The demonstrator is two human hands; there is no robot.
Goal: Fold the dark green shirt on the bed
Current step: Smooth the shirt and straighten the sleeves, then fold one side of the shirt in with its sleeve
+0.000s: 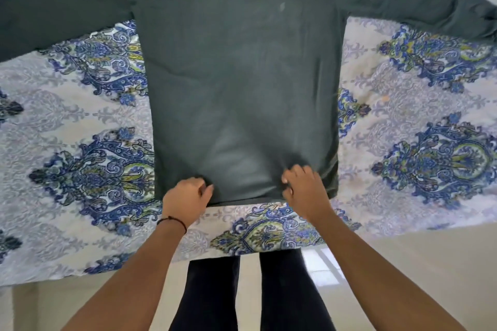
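The dark green shirt [242,67] lies flat on the bed, back side up. Its long sleeves are spread out to the left and right, and its hem is nearest me. My left hand [185,197] pinches the hem left of centre, fingers closed on the cloth. To the right of centre, my right hand [305,187] grips the same hem, with the fabric bunched a little around its fingers. Small wrinkles radiate from both grips. The collar end runs out of view at the top.
The bed wears a white sheet with a blue and green paisley print [88,174]. Its near edge [242,252] crosses the lower frame. I stand against it in dark trousers [285,293] on a pale tiled floor [403,263].
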